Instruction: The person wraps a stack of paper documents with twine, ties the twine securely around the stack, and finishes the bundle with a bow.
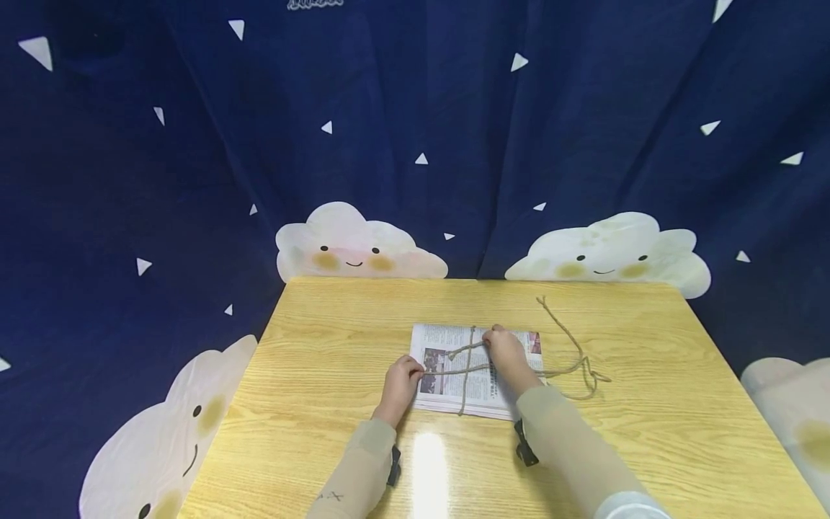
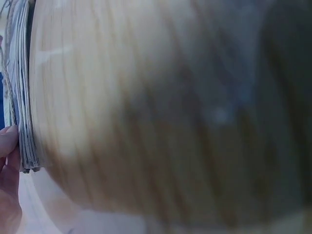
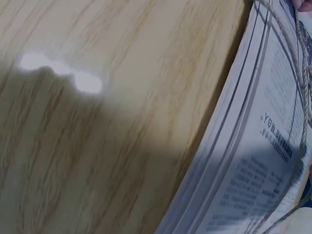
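Note:
A stack of folded newspapers [image 1: 447, 400] lies flat on the wooden table, its layered edges [image 3: 214, 161] showing in the right wrist view. Brown twine [image 1: 467, 382] runs over it front to back, and another strand crosses it from side to side. At the stack's left edge my left hand [image 1: 397, 389] pinches the sideways strand between thumb and fingers. My right hand [image 1: 507, 355] reaches over the top of the stack and pinches a piece of twine whose short end [image 1: 452, 355] points left. Under the right hand, part of the sideways strand is hidden.
Loose twine [image 1: 577, 364] trails in loops on the table [image 1: 324, 331] to the right of the stack. A dark blue curtain [image 1: 389, 86] with white triangles and smiling clouds [image 1: 353, 241] hangs behind and around the table.

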Tool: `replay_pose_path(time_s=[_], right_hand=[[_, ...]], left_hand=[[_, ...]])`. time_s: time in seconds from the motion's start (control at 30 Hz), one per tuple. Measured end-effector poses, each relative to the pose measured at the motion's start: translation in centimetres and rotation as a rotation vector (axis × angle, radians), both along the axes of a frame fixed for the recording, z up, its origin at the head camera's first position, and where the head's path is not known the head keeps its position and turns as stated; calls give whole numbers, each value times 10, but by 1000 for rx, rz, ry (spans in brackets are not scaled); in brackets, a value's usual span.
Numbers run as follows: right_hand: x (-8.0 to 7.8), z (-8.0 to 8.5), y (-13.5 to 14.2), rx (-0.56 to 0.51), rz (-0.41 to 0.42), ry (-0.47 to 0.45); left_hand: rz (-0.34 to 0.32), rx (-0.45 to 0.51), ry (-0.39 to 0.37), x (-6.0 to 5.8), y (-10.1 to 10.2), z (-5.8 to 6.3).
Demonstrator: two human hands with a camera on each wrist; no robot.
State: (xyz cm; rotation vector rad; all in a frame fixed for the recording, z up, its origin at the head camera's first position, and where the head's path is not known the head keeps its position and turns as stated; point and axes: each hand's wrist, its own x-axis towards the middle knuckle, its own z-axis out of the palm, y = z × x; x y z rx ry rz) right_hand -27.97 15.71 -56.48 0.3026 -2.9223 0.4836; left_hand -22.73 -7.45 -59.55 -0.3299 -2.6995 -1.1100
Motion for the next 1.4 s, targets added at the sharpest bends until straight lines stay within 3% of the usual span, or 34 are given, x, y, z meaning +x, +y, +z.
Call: replay_pose_path(time_s=[0.13,0.3,0.43,0.5,0.63,0.83,1.03,1.23,1.4], right_hand=[[1,2,-3,-141,-21,-51],[-3,7,-7,-355,-31,-34],[-9,16,-9,-551,-71,-47],[-12,21,-10,-650,-105,-94],[-15,27,-12,-739,-142,-179],[-18,35,-12,-669,-82,-220],[-18,40,-16,-416,96,-212],[-12,25,-22,-142,280,-99],[-5,12,-23,-99,349,-77]], left_hand=[[-6,-2,11,0,0,-1],[-4,-3,6,-1,1,-2],[-15,22,69,-3,-1,-7],[-22,37,78,-3,-1,-7],[-8,32,53,-2,-1,-6],[15,-21,-7,-1,3,-2],[16,-12,-17,0,2,-1],[13,-10,15,0,2,-3],[19,-13,36,0,2,-4]])
